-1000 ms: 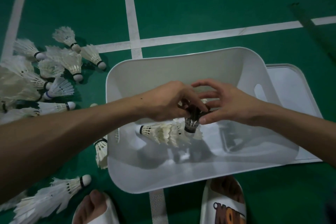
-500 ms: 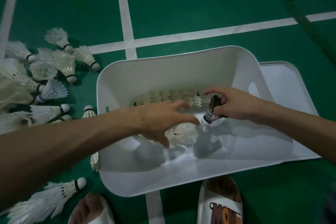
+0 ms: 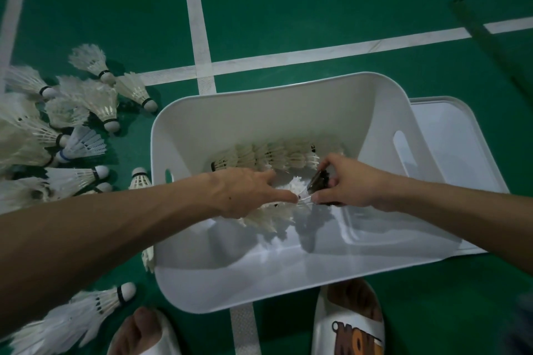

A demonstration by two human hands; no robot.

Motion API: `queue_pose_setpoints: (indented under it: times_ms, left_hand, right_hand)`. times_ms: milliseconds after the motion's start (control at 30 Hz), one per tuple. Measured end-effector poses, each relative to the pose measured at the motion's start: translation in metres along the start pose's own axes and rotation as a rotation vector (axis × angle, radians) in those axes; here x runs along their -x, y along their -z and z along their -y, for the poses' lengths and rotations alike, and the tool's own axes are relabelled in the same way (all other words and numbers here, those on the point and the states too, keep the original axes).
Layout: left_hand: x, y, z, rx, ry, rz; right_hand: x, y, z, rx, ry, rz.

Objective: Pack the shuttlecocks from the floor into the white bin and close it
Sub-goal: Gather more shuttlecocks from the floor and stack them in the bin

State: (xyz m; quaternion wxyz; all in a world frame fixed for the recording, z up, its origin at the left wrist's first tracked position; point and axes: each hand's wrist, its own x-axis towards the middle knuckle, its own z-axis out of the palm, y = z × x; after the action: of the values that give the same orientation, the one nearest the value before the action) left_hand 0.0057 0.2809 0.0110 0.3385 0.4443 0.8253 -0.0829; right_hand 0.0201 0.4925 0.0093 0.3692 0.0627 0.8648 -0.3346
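Left hand [image 3: 245, 193], fingers straight, steadied the white stack [image 3: 268, 219]; right hand [image 3: 352, 181] pinched a dark shuttlecock [image 3: 318, 183], best nested gently

My right grip [image 3: 349, 181] curls round a dark shuttlecock [image 3: 318, 181] and covers most of it. My left grip [image 3: 245, 193] lies over a row of white shuttlecocks [image 3: 268, 219] in the bin [image 3: 259, 112]; whether it holds them is hidden. The bin's wall hides part of the lid [image 3: 450, 135]. The floor pile [image 3: 17, 135] runs off the left edge, and my slippers [image 3: 349, 323] off the bottom. The lower right corner is blurred.
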Motion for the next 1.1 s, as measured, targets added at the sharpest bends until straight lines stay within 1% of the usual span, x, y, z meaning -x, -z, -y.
queue_pose_setpoints:
  times_ms: [100,167,267,400,500,600,667,800,867,967,1100]
  left_hand:
    - [-0.002,0.0,0.0,-0.012,-0.012,-0.032]
    - [-0.002,0.0,0.0,-0.001,-0.013,-0.04]
    - [-0.002,-0.001,0.002,0.051,-0.017,-0.027]
    - [-0.003,0.0,0.004,0.065,-0.016,-0.005]
    - [-0.003,-0.001,0.004,0.071,-0.016,-0.008]
    - [-0.003,-0.004,0.005,0.074,-0.017,-0.02]
    - [-0.003,-0.005,0.005,0.087,0.001,-0.025]
    - [-0.001,-0.006,0.002,0.132,0.043,0.001]
    - [-0.002,-0.009,0.001,0.086,0.037,0.012]
    - [-0.005,-0.013,0.002,-0.012,0.058,-0.053]
    - [-0.006,-0.013,0.007,-0.024,0.079,-0.116]
  right_hand:
    - [-0.005,-0.01,-0.003,-0.253,-0.102,0.04]
    - [-0.009,-0.009,-0.006,-0.346,-0.162,0.071]
    - [-0.013,-0.003,-0.007,-0.281,-0.174,0.099]
    - [-0.013,-0.008,-0.005,-0.387,-0.156,0.066]
    - [-0.016,-0.017,-0.002,-0.348,-0.097,0.014]
    - [-0.018,-0.021,0.002,-0.333,-0.081,-0.03]
    - [-0.018,-0.019,0.0,-0.333,-0.084,0.001]
    - [-0.012,-0.016,-0.005,-0.239,-0.142,0.07]
    - [-0.011,-0.019,-0.008,-0.256,-0.149,0.065]
    - [-0.01,-0.02,-0.008,-0.226,-0.129,0.062]
    - [-0.012,-0.017,-0.005,-0.155,-0.079,0.021]
